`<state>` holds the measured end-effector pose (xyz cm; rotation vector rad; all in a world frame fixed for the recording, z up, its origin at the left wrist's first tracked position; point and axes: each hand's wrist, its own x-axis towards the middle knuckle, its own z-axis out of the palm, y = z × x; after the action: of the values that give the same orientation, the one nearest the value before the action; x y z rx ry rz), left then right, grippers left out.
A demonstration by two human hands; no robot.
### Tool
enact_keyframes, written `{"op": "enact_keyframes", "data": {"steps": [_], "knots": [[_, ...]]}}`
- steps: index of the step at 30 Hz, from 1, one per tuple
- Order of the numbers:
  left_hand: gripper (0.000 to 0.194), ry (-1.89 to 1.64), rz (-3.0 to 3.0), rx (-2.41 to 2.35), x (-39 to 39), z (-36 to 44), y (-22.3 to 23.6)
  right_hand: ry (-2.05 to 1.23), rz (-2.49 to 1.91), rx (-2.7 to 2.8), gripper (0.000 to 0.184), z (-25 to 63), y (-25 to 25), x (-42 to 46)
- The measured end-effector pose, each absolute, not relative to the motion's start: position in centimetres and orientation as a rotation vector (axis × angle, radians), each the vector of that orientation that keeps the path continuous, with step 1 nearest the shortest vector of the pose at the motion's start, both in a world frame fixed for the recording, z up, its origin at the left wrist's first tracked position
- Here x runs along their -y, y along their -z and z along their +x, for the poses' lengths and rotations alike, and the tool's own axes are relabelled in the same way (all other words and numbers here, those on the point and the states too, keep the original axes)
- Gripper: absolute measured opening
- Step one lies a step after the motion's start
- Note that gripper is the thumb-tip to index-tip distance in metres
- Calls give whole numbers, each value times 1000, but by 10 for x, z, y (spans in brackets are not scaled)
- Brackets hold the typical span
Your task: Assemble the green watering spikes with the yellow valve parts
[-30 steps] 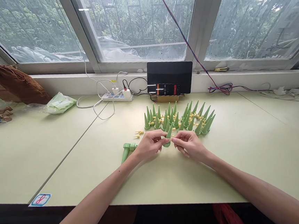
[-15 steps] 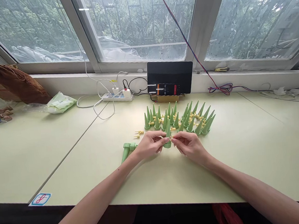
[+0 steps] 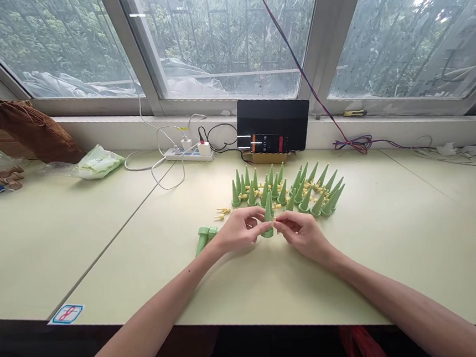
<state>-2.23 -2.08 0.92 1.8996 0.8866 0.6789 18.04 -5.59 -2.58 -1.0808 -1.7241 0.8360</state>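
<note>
My left hand [image 3: 242, 229] is closed on a green plastic spike [image 3: 268, 208], a cone standing point up on a round collar. Thumb and fingers grip it from the left, low on its body. My right hand [image 3: 303, 231] pinches at the spike's right side. Between its fingertips shows a bit of a small yellow valve [image 3: 274, 220], mostly hidden. Just beyond the hands, many similar green spikes [image 3: 305, 200] stand in a cluster with yellow valves [image 3: 242, 196] among them. A few loose yellow valves [image 3: 223, 210] lie behind my left hand.
Green pieces with wide caps [image 3: 204, 238] lie beside my left wrist. At the back stand a black tablet [image 3: 273, 117], a phone [image 3: 267, 143] showing a timer, and a power strip [image 3: 190, 154] with cables. A wipes packet [image 3: 97, 162] and brown bag [image 3: 29, 130] lie left.
The view has shifted slightly. My left thumb has moved a little across the front of the spike; both hands stay at the same spike.
</note>
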Motion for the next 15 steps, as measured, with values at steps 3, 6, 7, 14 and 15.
{"op": "enact_keyframes", "data": {"steps": [3, 6, 7, 14, 15], "knots": [[22, -703, 2054, -895, 18, -25, -8, -720, -1104, 1835, 24, 183, 27, 54], [16, -739, 2200, -908, 14, -27, -5, -650, -1137, 1908, 23, 184, 28, 52], [15, -739, 2228, -922, 13, -28, -4, -637, -1148, 1924, 22, 184, 28, 51], [16, -708, 2313, -1013, 11, -28, -3, -655, -1208, 1916, 19, 184, 31, 50], [14, -702, 2317, -1013, 12, -29, -4, -664, -1209, 1908, 19, 184, 32, 50]]}}
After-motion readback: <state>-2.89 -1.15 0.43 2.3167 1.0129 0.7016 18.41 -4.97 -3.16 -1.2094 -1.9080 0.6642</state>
